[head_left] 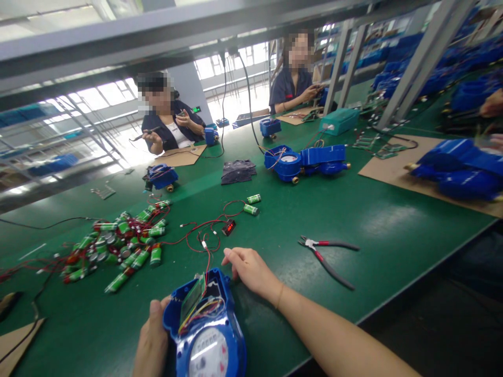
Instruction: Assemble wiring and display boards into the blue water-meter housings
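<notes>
A blue water meter point(236, 327) with its top compartment uncovered sits at the near edge of the bench, showing a white dial, a green circuit board point(192, 299) and coloured wires inside. My left hand point(152, 337) grips its left side, the thumb along the casing and the other fingers hidden. Just beyond its upper right corner is my right hand point(253, 269), loosely bent with the fingers a little apart and nothing visible in them. From the meter, a thin red lead runs to a white connector point(204, 244) and a small red-lit digital display point(228, 227).
Green batteries point(118, 238) with red wires are heaped at left; two more point(251, 209) lie farther back. Cutting pliers point(324, 251) rest open at right. More blue meters point(285, 162) and a dark cloth point(238, 172) are beyond. Two co-workers point(173, 128) sit opposite.
</notes>
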### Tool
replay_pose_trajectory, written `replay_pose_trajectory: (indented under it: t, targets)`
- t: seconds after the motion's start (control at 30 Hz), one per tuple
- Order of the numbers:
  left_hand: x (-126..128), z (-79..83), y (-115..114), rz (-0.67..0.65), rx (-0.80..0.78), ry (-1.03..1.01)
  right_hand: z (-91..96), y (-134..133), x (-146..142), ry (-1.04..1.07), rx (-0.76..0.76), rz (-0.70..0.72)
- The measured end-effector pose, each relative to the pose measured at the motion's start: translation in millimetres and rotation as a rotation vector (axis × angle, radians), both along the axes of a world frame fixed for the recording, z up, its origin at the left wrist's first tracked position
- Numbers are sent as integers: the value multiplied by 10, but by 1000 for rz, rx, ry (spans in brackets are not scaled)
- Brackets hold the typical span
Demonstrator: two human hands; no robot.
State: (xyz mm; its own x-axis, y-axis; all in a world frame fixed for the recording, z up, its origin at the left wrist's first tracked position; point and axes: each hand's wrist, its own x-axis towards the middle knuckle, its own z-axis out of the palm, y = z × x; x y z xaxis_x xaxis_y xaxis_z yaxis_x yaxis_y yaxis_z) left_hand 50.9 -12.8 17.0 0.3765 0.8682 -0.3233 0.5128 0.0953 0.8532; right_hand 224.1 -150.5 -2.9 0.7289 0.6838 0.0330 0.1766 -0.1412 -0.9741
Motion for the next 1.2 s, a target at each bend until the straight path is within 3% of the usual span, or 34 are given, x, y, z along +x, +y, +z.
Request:
replay_pose_trajectory:
  t: [0.17,0.53,0.9,1.2]
  targets:
    - [2,17,-27,18,-51,-34,-1,5,3,-2,1,-1]
    - [19,8,-61,-7,31,-88,3,-4,5,0,0,-2]
    - [67,93,-131,-4,123,32,-12,-1,3,3,-2,-8]
    - [49,77,-99,-13,89,39,-21,-5,-1,-1,-3,-3]
